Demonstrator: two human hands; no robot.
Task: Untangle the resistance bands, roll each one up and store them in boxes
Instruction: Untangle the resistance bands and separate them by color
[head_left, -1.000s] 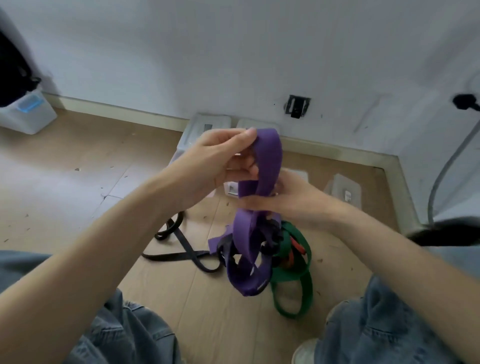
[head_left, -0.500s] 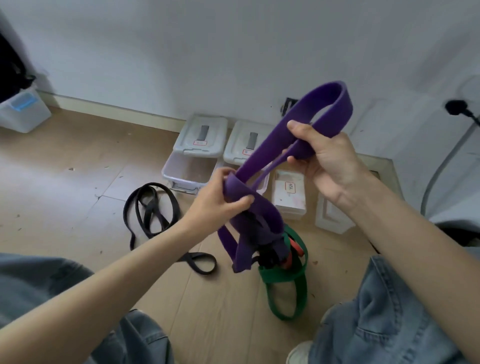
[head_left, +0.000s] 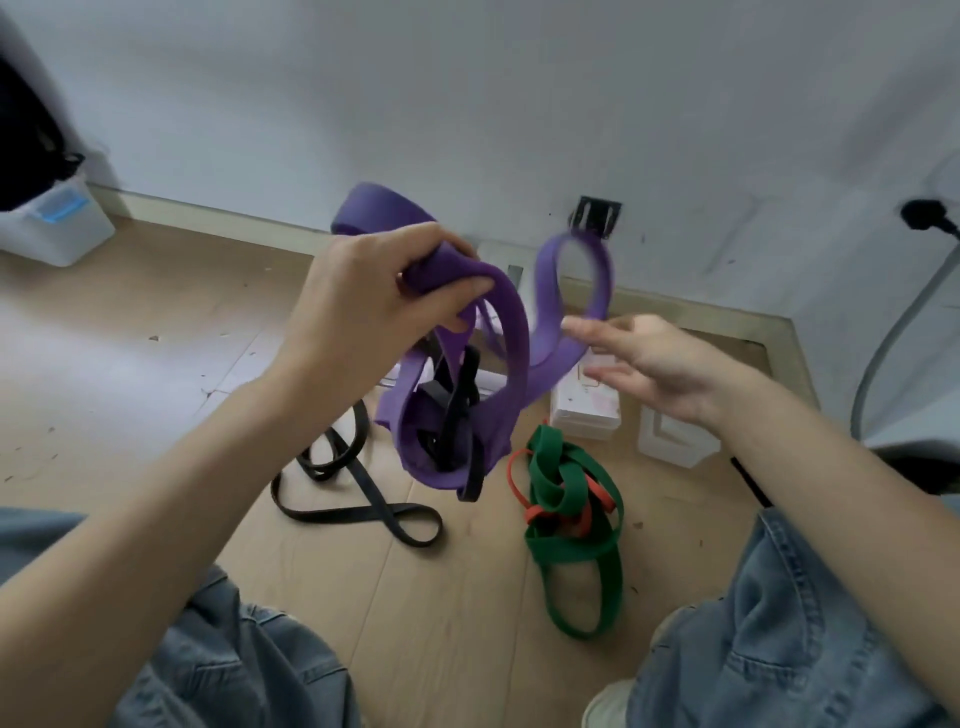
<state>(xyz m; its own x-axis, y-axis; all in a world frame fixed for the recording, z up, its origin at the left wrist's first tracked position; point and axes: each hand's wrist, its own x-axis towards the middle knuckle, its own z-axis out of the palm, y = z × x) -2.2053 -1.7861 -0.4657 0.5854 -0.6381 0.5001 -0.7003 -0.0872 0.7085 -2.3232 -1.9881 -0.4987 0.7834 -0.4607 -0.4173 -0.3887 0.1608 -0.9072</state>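
Note:
My left hand (head_left: 374, 306) is shut on the wide purple band (head_left: 511, 332), held up above the floor. A black band (head_left: 460, 415) is caught in the purple loops and trails down to the floor at the left. One purple loop curls free in the air just above my right hand (head_left: 654, 364), which is open with spread fingers, right of the band. On the floor lie a green band (head_left: 571, 540) and a thin red band (head_left: 595, 499), knotted together. Small clear storage boxes (head_left: 584, 410) stand behind the bands near the wall, partly hidden.
A loose box lid (head_left: 675, 441) lies right of the boxes. A white bin (head_left: 52, 228) stands at the far left by the wall. A grey hose (head_left: 893, 338) and a black plug (head_left: 927, 218) are at the right. My denim knees fill both lower corners.
My right hand has let go of the purple band and dropped, open. My left hand has lifted the purple bundle higher. The green and red bands have separated from it and lie on the floor.

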